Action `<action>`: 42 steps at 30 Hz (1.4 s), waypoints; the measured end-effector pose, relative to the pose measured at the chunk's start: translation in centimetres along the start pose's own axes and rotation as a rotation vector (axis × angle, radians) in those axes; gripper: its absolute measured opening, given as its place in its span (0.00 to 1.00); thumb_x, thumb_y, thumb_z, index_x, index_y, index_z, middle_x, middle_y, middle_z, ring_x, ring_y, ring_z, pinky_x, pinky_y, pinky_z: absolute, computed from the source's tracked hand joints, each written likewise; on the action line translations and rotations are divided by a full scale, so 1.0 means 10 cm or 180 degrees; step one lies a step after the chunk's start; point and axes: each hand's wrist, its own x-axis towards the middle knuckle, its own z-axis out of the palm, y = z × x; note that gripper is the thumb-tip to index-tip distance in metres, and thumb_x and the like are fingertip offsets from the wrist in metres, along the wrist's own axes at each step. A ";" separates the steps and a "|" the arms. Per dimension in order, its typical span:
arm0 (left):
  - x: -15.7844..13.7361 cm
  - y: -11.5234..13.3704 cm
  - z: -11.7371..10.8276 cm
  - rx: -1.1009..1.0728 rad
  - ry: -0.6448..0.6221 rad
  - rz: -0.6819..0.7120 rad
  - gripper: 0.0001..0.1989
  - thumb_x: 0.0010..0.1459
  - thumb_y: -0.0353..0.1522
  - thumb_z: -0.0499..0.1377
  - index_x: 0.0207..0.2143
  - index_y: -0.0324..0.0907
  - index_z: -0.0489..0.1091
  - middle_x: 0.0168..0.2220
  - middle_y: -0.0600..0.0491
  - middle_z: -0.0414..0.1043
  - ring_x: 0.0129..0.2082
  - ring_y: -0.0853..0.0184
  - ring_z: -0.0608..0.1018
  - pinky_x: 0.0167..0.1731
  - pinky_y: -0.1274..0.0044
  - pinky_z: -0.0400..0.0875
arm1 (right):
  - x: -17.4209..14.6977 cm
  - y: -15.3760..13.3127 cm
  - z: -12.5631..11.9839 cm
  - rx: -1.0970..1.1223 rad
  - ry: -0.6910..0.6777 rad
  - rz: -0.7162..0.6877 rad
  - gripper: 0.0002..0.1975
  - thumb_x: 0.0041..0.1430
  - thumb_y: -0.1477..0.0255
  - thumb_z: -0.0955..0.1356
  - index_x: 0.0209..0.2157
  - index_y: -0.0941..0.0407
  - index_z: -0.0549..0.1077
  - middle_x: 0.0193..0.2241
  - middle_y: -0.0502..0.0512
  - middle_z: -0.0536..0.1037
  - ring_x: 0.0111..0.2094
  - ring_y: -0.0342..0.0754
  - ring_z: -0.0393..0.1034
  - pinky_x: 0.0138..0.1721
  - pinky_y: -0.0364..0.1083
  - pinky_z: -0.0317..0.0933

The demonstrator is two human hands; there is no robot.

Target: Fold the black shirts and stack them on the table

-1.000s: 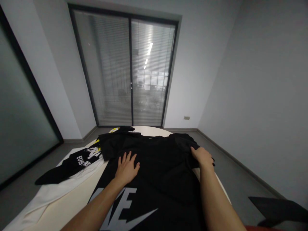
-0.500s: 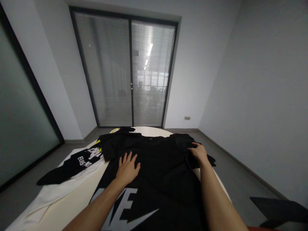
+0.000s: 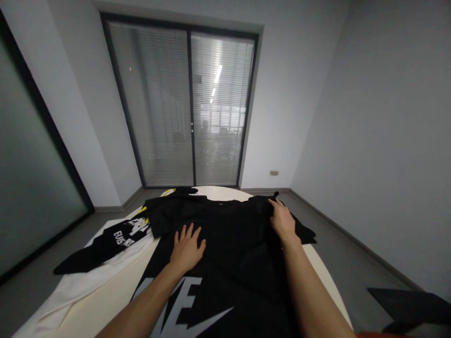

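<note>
A black T-shirt (image 3: 232,253) with large pale grey lettering and a swoosh lies spread on the table, its collar at the far end. My left hand (image 3: 188,249) rests flat on the chest of the shirt with its fingers spread. At the right shoulder, my right hand (image 3: 283,221) has its fingers bent and closed on the sleeve fabric. A small tip of black cloth sticks up just beyond these fingers. Part of the sleeve is hidden behind the right hand.
The pale round-ended table (image 3: 216,192) carries more clothing on the left: a black printed garment (image 3: 102,244) and white cloth (image 3: 66,293). A dark chair-like object (image 3: 410,305) stands at the lower right. Glass doors with blinds (image 3: 158,112) are beyond the table.
My right hand has moved slightly left and away from me, bringing the sleeve's edge inward; more of the table's right edge shows. My left hand stays in place on the shirt.
</note>
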 end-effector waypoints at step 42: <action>0.03 -0.03 -0.04 -0.0201 0.0234 -0.0066 0.28 0.64 0.42 0.50 0.65 0.45 0.60 0.69 0.46 0.53 0.68 0.52 0.56 0.64 0.59 0.52 | -0.25 -0.60 0.54 -0.0500 -0.1066 -0.1256 0.38 0.57 0.86 0.57 0.69 0.59 0.50 0.67 0.63 0.58 0.66 0.56 0.54 0.63 0.57 0.51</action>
